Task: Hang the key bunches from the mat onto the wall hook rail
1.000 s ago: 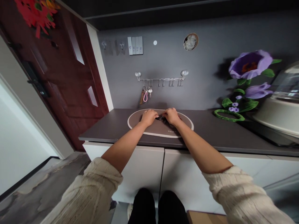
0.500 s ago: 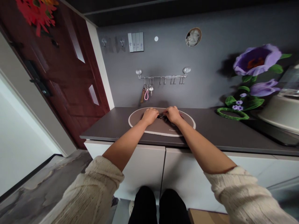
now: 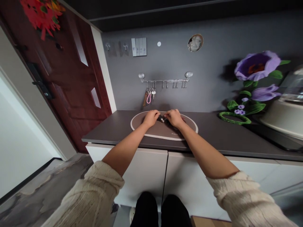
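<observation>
Over an oval brown mat (image 3: 158,132) with a pale rim, my two hands are close together at a small bunch of keys (image 3: 162,119) with dark parts and a metal piece. My left hand (image 3: 151,118) is closed in a pinch at the left end of the bunch. Fingers bent, my right hand (image 3: 174,118) grips its right side and hides part of it. A small reddish item (image 3: 183,119) shows just past my right wrist.
On the wall, a clear hook rail (image 3: 165,81) carries hanging keys and a pink loop (image 3: 148,98). Purple fuzzy flowers (image 3: 258,66) and a beige appliance (image 3: 284,115) stand at the right of the dark counter (image 3: 106,127). A dark red door (image 3: 71,91) is on the left.
The view has tilted slightly, so the scene sits a little lower. My hands stay over the mat, a little farther apart at the fingertips, and more of the metal piece shows between them.
</observation>
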`<action>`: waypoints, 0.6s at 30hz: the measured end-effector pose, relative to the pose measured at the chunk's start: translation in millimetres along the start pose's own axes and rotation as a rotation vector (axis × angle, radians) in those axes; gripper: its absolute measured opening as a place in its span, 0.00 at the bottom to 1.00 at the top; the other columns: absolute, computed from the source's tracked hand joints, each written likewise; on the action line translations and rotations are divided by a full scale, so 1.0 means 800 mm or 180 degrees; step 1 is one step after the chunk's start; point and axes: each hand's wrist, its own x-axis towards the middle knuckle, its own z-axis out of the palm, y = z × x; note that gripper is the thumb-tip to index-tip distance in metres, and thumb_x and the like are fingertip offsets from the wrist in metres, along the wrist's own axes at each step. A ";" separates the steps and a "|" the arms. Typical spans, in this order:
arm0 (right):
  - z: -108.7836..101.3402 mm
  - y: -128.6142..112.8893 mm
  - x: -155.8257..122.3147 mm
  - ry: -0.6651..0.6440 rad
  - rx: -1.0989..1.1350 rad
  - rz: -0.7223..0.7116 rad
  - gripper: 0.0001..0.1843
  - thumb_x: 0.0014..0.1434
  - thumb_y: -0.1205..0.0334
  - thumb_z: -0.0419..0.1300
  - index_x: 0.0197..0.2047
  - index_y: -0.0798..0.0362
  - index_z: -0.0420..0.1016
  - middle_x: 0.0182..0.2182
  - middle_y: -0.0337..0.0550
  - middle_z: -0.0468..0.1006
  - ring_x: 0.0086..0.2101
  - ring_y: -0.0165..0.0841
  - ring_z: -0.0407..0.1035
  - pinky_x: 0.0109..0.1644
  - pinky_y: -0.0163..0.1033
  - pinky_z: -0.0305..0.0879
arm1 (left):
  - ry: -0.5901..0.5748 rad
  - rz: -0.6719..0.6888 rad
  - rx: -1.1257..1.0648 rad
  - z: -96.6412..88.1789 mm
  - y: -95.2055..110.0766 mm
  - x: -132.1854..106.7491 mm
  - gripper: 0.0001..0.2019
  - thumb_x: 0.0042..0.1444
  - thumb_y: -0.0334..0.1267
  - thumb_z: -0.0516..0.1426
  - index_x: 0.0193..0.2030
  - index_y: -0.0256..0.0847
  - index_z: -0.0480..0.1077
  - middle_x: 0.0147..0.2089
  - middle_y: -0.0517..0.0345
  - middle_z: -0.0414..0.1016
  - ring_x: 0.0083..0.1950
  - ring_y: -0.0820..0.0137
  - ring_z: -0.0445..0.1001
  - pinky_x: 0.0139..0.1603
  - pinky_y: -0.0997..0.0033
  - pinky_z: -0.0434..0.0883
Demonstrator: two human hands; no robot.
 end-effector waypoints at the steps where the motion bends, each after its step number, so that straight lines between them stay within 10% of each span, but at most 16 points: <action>1: 0.000 -0.001 0.000 0.0044 0.0054 -0.0007 0.11 0.55 0.62 0.52 0.33 0.53 0.75 0.34 0.45 0.77 0.37 0.32 0.65 0.45 0.37 0.48 | 0.0052 -0.0081 -0.0215 0.001 -0.001 0.001 0.10 0.54 0.33 0.48 0.33 0.35 0.70 0.33 0.53 0.73 0.34 0.72 0.68 0.38 0.73 0.63; 18: -0.001 -0.007 0.000 0.0505 0.1169 0.0258 0.11 0.52 0.57 0.54 0.31 0.51 0.75 0.33 0.41 0.77 0.37 0.33 0.66 0.46 0.37 0.56 | 0.0292 -0.0577 -0.2132 0.007 -0.005 0.004 0.07 0.50 0.36 0.52 0.30 0.34 0.67 0.30 0.57 0.71 0.33 0.74 0.67 0.39 0.74 0.64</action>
